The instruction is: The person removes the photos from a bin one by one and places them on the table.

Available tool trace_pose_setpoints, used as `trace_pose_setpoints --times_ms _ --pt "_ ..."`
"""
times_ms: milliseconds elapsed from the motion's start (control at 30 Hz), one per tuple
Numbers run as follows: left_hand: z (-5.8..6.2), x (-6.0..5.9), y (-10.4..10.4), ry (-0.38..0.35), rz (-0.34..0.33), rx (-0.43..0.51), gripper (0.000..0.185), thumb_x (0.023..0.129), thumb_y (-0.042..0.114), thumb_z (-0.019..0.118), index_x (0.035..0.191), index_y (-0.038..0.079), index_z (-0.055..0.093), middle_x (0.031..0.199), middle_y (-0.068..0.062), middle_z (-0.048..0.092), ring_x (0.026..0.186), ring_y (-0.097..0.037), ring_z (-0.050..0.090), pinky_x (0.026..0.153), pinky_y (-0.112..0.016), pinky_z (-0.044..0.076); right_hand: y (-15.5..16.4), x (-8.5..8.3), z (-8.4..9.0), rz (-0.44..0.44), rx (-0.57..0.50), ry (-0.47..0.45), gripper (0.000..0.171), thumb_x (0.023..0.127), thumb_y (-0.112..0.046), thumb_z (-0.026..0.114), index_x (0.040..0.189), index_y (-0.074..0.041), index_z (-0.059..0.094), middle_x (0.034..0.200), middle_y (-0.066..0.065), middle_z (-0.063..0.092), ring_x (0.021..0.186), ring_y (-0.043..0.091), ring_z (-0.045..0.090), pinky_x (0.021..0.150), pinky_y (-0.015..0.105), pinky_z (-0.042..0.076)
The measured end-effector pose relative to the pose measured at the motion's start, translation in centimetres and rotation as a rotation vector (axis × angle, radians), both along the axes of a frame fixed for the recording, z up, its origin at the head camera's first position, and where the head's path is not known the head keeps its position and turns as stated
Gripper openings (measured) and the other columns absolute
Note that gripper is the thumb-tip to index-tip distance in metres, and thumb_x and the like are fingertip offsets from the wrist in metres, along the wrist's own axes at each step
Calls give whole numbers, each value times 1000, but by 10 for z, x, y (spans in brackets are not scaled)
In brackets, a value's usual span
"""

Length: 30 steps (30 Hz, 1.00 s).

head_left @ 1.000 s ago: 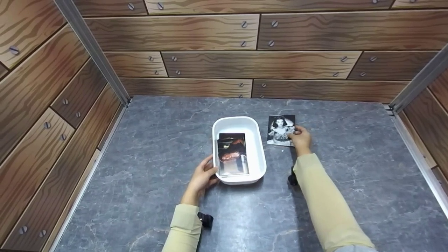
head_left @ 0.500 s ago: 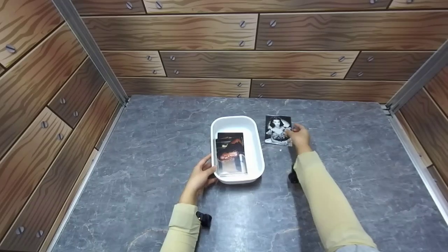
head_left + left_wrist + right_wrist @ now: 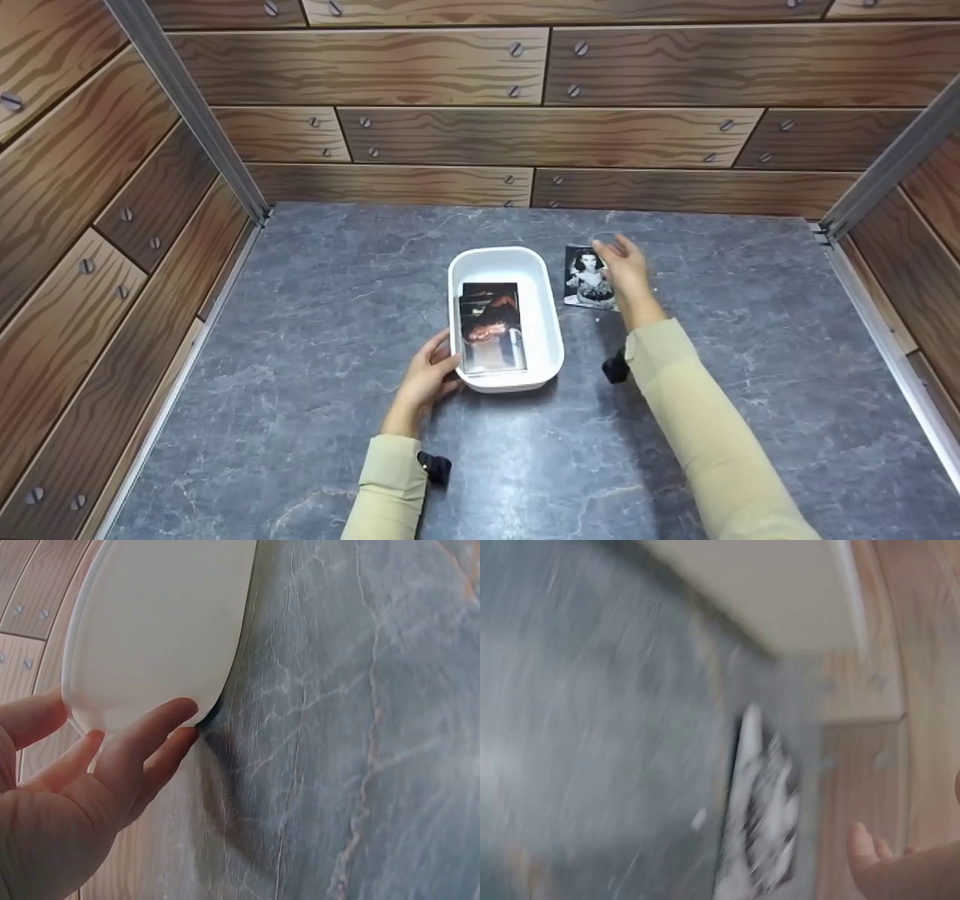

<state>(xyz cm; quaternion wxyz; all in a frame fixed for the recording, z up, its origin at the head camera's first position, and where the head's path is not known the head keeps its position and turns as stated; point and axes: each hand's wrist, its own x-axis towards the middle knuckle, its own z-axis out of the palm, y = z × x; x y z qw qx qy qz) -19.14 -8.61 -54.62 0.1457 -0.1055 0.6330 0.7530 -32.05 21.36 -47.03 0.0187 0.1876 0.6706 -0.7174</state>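
A white plastic tub (image 3: 546,322) stands on the grey marbled table, holding a small pile of glossy photos (image 3: 491,330). My left hand (image 3: 426,379) grips the tub's near left corner; the left wrist view shows its fingers (image 3: 150,742) against the outer wall. To the tub's right lies a black-and-white photo (image 3: 587,281) of a dark-haired figure in a pale dress. Over that photo's right edge hovers my right hand (image 3: 628,274), fingers loosely extended, holding nothing. In the blurred right wrist view, the hand (image 3: 900,870) appears apart from the photo.
Wood-patterned panels (image 3: 442,135) close off the back and both sides of the table (image 3: 337,322). Metal rails (image 3: 202,112) run up the corners. A tiny white speck (image 3: 698,819) lies near the loose photo.
My right hand has let go of the black-and-white photo and moved up and slightly left. The photo was first shifted a little toward the tub. My left hand stays at the tub.
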Motion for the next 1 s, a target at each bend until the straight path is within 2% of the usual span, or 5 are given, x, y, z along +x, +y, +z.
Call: trace_pose_setpoints --times_ms 367,700,867,933,1000 --pt "0 -1 1 11 -8 4 60 95 2 53 150 4 30 147 -30 38 101 -25 60 70 -30 58 -65 33 -5 147 -163 136 60 98 -4 52 151 -1 25 147 27 35 132 34 41 114 45 35" --pt "-1 -1 1 11 -9 -10 60 95 1 53 150 5 30 147 -30 38 104 -26 59 70 -30 58 -104 67 -36 252 -110 59 63 92 -5 60 148 3 30 143 31 42 127 38 46 112 49 36" --pt "-1 -1 1 13 -10 1 59 95 1 52 150 4 30 147 -30 37 105 -26 59 72 -31 59 -111 75 -50 248 -86 17 62 92 -7 61 145 7 33 139 32 44 99 21 55 92 37 48" --pt "-2 -1 1 10 -9 3 59 95 1 52 150 4 30 147 -30 38 106 -26 58 72 -31 58 -113 72 -61 229 -59 5 61 91 -8 62 143 8 36 137 32 44 93 17 52 84 32 47" --pt "-3 -2 1 6 -9 3 59 95 1 52 150 4 30 147 -30 37 107 -27 58 73 -31 58 -107 49 -111 211 -26 27 65 84 -19 73 140 1 45 131 27 51 90 15 53 77 28 46"
